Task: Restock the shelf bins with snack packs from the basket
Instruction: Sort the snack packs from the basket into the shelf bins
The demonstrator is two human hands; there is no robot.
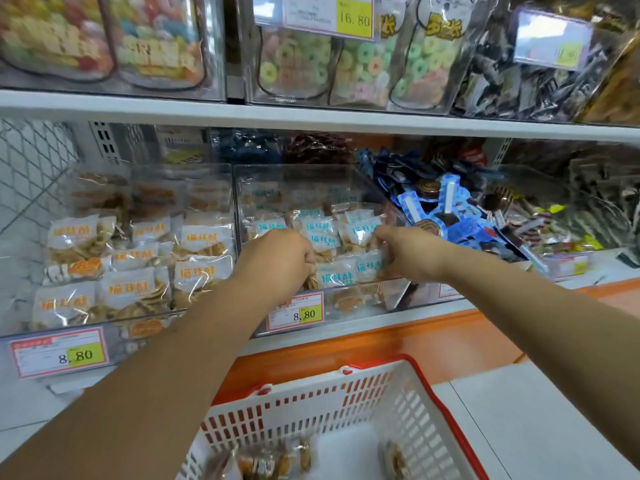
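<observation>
Both my hands reach into the middle clear shelf bin, which is piled with teal-labelled snack packs. My left hand is closed around a snack pack at the bin's front left. My right hand pinches a teal-labelled pack at the front right. Below, a white basket with a red rim holds several clear snack packs at its bottom.
To the left stands a clear bin of orange-labelled packs. To the right lies a bin of blue-wrapped chocolates. The upper shelf carries candy bags. Price tags hang on the bin fronts. An orange ledge runs under the shelf.
</observation>
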